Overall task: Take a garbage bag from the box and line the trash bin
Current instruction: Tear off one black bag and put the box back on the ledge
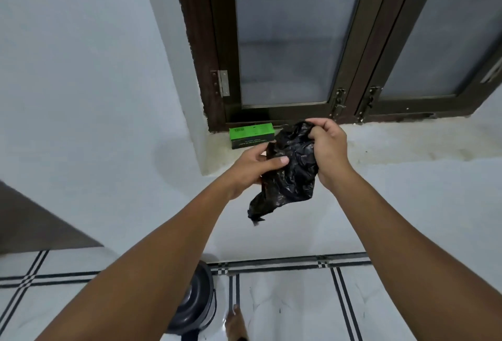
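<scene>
Closest to the camera, at the bottom of the view, a dark grey trash bin (194,302) stands on a white tiled floor (293,310) with thin black grid lines. The left forearm crosses in front of the bin and hides most of it, so its opening cannot be made out. Just beside the bin, a bare foot (235,323) rests on the tiles.

Both forearms reach forward and up from the lower corners toward the middle of the view. There the two hands hold a crumpled black garbage bag (288,175) in the air, between them. The left hand (254,167) grips the bag's left edge, thumb laid across the front of the plastic. The right hand (327,148) pinches the bag's top edge with curled fingers. The rest of the bag hangs down below the hands in a wrinkled bunch, tapering to a point.

Behind the hands, a green box (251,135) lies on a pale window ledge (394,139), just behind the left hand's fingertips. Above the ledge is a dark brown window frame (350,74) with frosted panes, set in a white wall (81,82).
</scene>
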Available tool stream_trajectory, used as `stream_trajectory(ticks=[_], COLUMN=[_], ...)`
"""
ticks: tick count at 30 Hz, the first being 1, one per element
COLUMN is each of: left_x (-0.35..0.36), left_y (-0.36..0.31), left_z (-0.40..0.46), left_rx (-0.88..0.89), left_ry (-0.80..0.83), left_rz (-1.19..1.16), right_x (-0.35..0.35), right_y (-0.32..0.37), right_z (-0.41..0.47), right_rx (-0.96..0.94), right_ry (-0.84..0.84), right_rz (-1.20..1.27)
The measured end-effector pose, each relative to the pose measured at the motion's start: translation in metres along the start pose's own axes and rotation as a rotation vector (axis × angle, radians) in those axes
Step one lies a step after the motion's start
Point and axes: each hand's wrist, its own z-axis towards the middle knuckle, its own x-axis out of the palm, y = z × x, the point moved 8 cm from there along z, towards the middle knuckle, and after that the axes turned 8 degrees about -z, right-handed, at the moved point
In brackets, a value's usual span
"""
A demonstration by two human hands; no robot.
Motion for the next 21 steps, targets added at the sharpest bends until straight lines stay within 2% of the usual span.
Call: stream_trajectory(ticks=[5, 10, 12, 14, 16, 17, 19, 21], left_x=[-0.008, -0.033, -0.05, -0.071, -0.093, -0.101, -0.122, -0.143], left_y=[0.028, 0.052, 0.054, 0.055, 0.058, 0.061, 0.067, 0.075], left_z=[-0.071, -0.14, -0.162, -0.181, -0.197, -0.202, -0.217, -0.233], left_rx=[-0.03, -0.078, -0.05, -0.034, -0.019, -0.015, -0.006, -0.021], left_ry=[-0.109, -0.232, -0.354, -0.507, -0.627, -0.669, -0.761, -0.834], left_rz=[-0.119, -0.021, -0.051, -0.093, -0.174, -0.214, -0.275, -0.355], right_x=[-0.015, -0.005, 0.014, 0.035, 0.06, 0.073, 0.104, 0.137], right_y=[-0.025, -0.054, -0.056, -0.047, -0.032, -0.029, -0.032, -0.038], right_z=[-0.049, -0.1, -0.124, -0.151, -0.187, -0.202, -0.237, -0.27], right_rx=[0.039, 0.11, 0.082, -0.097, -0.303, -0.34, -0.267, -0.252], right_ry=[0.059, 0.103, 0.218, 0.294, 0.346, 0.42, 0.661, 0.846], right_rz=[-0.048, -0.109, -0.223, -0.509, -0.659, -0.642, -0.545, -0.553])
